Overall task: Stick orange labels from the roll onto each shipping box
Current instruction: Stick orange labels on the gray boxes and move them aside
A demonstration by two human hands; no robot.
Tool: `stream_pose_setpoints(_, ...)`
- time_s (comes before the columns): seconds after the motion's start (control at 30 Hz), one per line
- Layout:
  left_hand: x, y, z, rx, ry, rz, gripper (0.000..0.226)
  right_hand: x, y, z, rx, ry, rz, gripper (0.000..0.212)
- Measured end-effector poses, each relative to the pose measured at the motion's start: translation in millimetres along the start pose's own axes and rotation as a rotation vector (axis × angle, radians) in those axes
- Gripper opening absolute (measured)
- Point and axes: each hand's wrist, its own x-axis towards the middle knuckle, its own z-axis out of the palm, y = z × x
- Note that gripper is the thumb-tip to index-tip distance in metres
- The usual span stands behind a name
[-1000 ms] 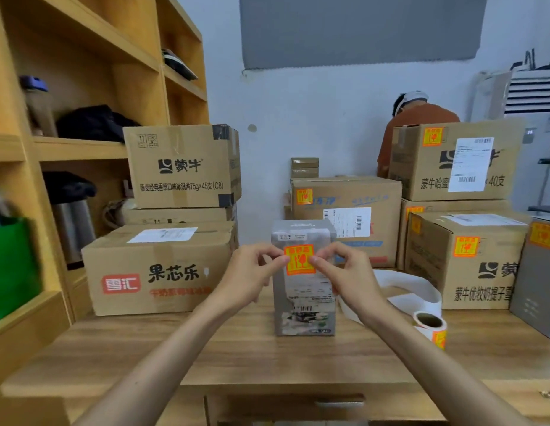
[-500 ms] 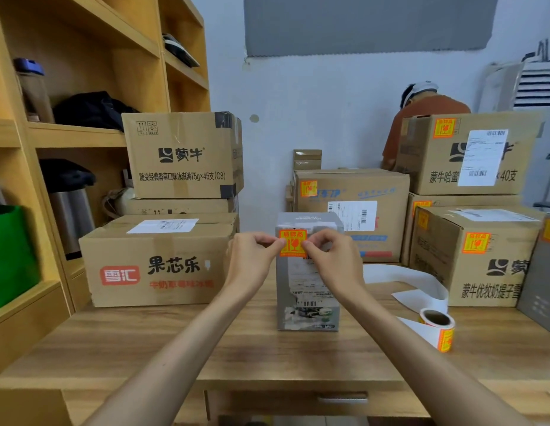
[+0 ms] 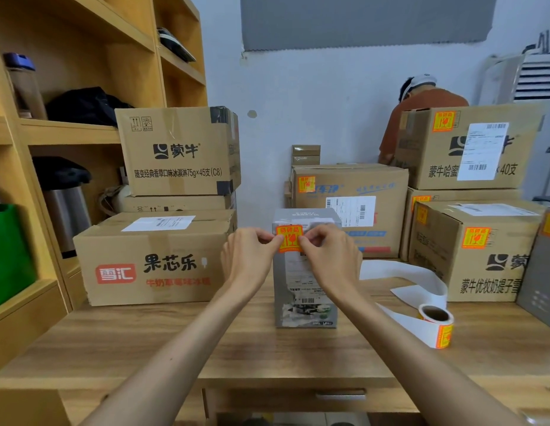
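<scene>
- Grey box (image 3: 304, 290): stands upright at the middle of the tabletop (image 3: 206, 342), with printed slips on its near face.
- Orange label (image 3: 289, 238): lies at the top of the grey box's near face, held at both side edges. Whether it is fully pressed flat cannot be told.
- Left hand (image 3: 249, 256): fingers (image 3: 267, 238) curled, thumb and forefinger pinching the label's left edge.
- Right hand (image 3: 332, 256): fingers (image 3: 310, 238) curled, thumb and forefinger pinching the label's right edge.
- Label roll (image 3: 436, 327): on the tabletop, right of the grey box and apart from it, with one orange label showing on its outer wrap.
- Backing strip (image 3: 421, 278): white, loops from the roll toward the far side.
- Centre carton (image 3: 350, 210): behind the grey box, orange label at its upper left.
- Right carton (image 3: 470, 256): far right, orange labels on two faces.
- Upper right carton (image 3: 470, 146): stacked, orange label at its upper left.
- Left carton (image 3: 150, 259): left of the grey box, white slip on top, no orange label visible.
- Upper left carton (image 3: 175, 152): stacked behind it, no orange label visible.
</scene>
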Motion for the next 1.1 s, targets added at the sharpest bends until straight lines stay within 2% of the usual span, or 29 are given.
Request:
stream_pose_setpoints(0.37, 0.6, -2.8, 1.2, -0.005, 0.015, 0.047, 0.019, 0.1, 0.8, 2.5, -0.105, 0.035, -0.072, 0.017)
stream_pose_setpoints(0.43, 2.3, -6.3, 0.8, 0.004, 0.024, 0.071, 0.020, 1.1, 2.1, 0.6, -0.167, 0.069, -0.141, 0.019)
stream_pose_setpoints(0.57, 11.3, -14.9, -4.4, -0.025, 0.016, 0.199, 0.029, 11.7, 9.6, -7.2, -0.208, 0.215, -0.404, 0.025)
stream_pose_setpoints(0.63, 18.0, -15.3, -9.0, -0.076, -0.060, 0.269, 0.045, 23.2, 15.8, -9.1, -0.183, 0.174, -0.461, 0.030)
stream_pose_setpoints(0.7, 25.4, -14.0, -12.2, -0.121, -0.148, 0.285, 0.050, 34.2, 21.3, -10.1, -0.135, 0.051, -0.455, 0.037)
stream_pose_setpoints(0.83, 34.0, -13.5, -11.4, -0.134, -0.236, 0.268, 0.036, 45.0, 27.7, -6.9, -0.046, -0.106, -0.404, 0.039)
stream_pose_setpoints(0.93, 37.3, -16.6, -6.2, -0.220, -0.227, 0.237, 0.027, 45.1, 28.1, -2.5, 0.034, -0.110, -0.344, 0.032)
stream_pose_setpoints(1.1, 39.6, -20.8, -6.8, -0.285, -0.255, 0.230, 0.026, 43.4, 29.2, -1.4, 0.091, -0.126, -0.336, 0.029)
